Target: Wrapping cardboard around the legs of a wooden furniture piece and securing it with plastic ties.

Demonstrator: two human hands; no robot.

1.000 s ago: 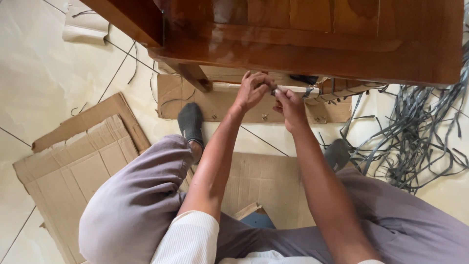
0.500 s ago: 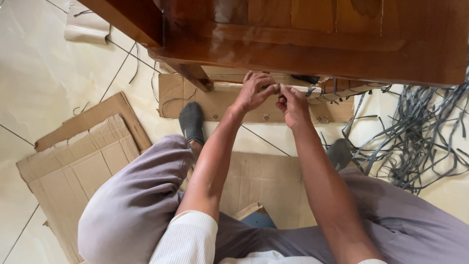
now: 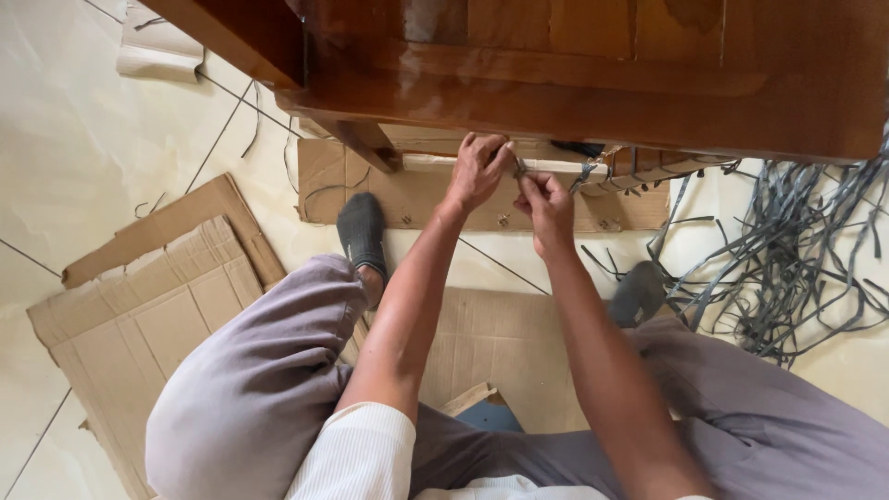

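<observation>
I sit on the floor with both arms stretched toward the underside of a glossy brown wooden furniture piece (image 3: pixel 593 83). My left hand (image 3: pixel 477 171) and my right hand (image 3: pixel 548 208) meet just below its lower edge, fingertips together. Both pinch the end of a thin grey strap (image 3: pixel 519 169). That strap runs to a cardboard-wrapped rail (image 3: pixel 639 167) under the furniture, where more grey strapping is wound. Exactly how the fingers grip the strap is partly hidden.
A tangle of cut grey straps (image 3: pixel 787 268) lies on the tiled floor at the right. Flattened cardboard sheets (image 3: pixel 157 315) lie at the left and under my legs. My feet in dark socks (image 3: pixel 361 231) rest near the furniture leg (image 3: pixel 366 143).
Both hands stay together at the same spot under the furniture edge. The right hand has dropped slightly and the fingers have shifted on the strap.
</observation>
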